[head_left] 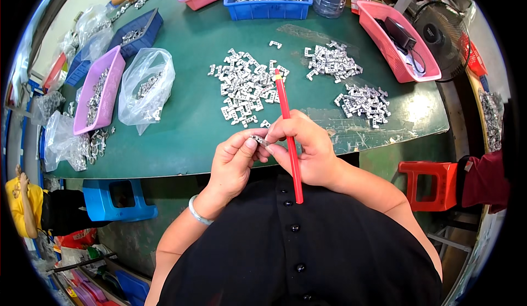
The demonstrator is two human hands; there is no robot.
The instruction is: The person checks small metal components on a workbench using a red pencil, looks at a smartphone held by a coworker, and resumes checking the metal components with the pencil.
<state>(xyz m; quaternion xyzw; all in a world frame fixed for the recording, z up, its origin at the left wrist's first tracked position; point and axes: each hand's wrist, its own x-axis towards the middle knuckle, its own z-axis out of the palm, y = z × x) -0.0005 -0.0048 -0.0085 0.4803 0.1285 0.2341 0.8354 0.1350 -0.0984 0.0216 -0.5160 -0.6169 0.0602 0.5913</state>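
Observation:
In front of my chest, my left hand (231,162) pinches a small silver metal part (260,141) between thumb and fingers. My right hand (312,151) has its fingertips on the other end of that part. A long red stick (284,104) with a yellow band near its top lies in the same right hand, slanting up between thumb and fingers. Just beyond my hands a loose pile of small silver parts (241,83) spreads over the green table (192,114). Two smaller piles, a far one (332,62) and a nearer one (364,104), lie to its right.
At left stand a clear plastic bag (145,94), a pink basket (112,86) and a blue bin (144,34), all with metal pieces. A blue tray (268,10) of rings sits at the back. Rightward are a pink basket (384,48), a fan (439,37) and a red stool (428,196).

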